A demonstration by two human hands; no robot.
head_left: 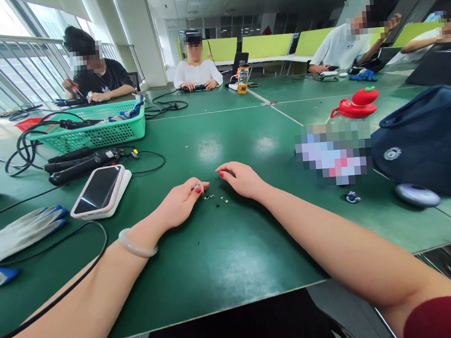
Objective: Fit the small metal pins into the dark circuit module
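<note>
My left hand (184, 197) is closed, with thumb and forefinger pinching a small silvery piece (198, 187) whose kind I cannot make out. A little to its right, my right hand (244, 179) hovers low over the green table with fingers loosely curved and slightly apart; nothing shows in it. Between and just below the two hands lie several tiny parts: a flat metal clip-like piece (224, 200), some small silvery bits (209, 197) and a small black piece (218, 205). A pale bangle (138, 244) circles my left wrist.
On the left are a phone (98, 190), work gloves (23, 233), black handheld devices (84, 164), cables and a green basket (90, 133). To the right stand a red-lidded bottle (357, 107) and a dark blue bag (426, 137). Several people sit around the table.
</note>
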